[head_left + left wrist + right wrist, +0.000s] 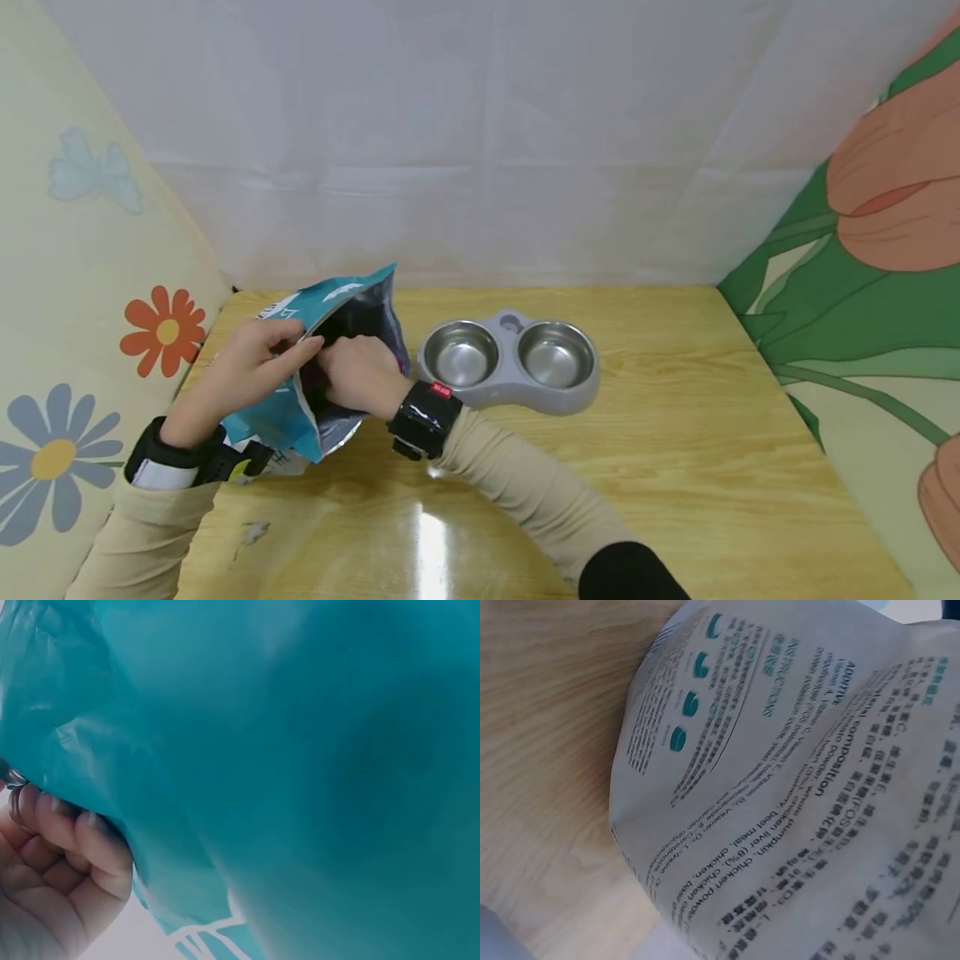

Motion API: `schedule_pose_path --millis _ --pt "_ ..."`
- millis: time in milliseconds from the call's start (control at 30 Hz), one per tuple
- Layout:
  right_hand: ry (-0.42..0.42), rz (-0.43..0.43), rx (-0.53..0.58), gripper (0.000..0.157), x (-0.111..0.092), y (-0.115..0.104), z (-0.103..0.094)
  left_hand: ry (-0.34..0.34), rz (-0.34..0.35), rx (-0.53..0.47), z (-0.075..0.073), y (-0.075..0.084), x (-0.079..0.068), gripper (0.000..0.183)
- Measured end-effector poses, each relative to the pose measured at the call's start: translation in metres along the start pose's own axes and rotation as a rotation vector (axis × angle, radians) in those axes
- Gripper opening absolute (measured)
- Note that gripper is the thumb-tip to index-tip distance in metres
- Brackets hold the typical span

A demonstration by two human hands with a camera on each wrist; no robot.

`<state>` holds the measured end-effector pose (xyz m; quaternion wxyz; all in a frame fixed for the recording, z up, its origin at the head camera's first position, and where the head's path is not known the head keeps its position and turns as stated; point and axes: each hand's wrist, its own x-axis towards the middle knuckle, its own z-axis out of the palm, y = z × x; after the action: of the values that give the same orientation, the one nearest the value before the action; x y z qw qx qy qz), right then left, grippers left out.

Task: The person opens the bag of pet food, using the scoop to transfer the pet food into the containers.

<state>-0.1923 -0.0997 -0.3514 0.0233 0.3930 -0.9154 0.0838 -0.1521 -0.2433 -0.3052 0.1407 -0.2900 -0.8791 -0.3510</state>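
Observation:
A teal foil-lined pet food bag (273, 412) stands at the left of the table, its mouth spread wide toward the right. My left hand (243, 367) grips the near left rim, thumb at the opening. In the left wrist view, curled fingers (97, 840) press against the bag's teal side (300, 750). My right hand (363, 375) reaches into the mouth with its fingers hidden inside; I cannot tell what they hold. The right wrist view is mostly filled by the bag's pale printed back (802, 802), which lists ingredients.
Just right of the bag sits a grey double pet bowl (508, 371) with two steel dishes, no food showing in them. The wooden table (675, 467) meets a white backdrop (480, 167) behind and painted panels at both sides.

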Motion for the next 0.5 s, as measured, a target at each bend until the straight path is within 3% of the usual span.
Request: schedule_pose_path --millis 167,367,500 --pt "-0.004 0.001 0.009 0.011 -0.003 0.004 -0.003 0.006 -0.015 0.007 0.000 0.001 -0.001 0.034" --pt "0.070 -0.035 -0.037 0.018 -0.013 0.009 -0.010 0.012 -0.037 0.015 0.000 0.001 -0.002 0.035" --pt "0.054 -0.029 -0.019 0.019 -0.022 0.013 -0.017 0.005 -0.051 0.035 0.001 0.000 -0.002 0.034"
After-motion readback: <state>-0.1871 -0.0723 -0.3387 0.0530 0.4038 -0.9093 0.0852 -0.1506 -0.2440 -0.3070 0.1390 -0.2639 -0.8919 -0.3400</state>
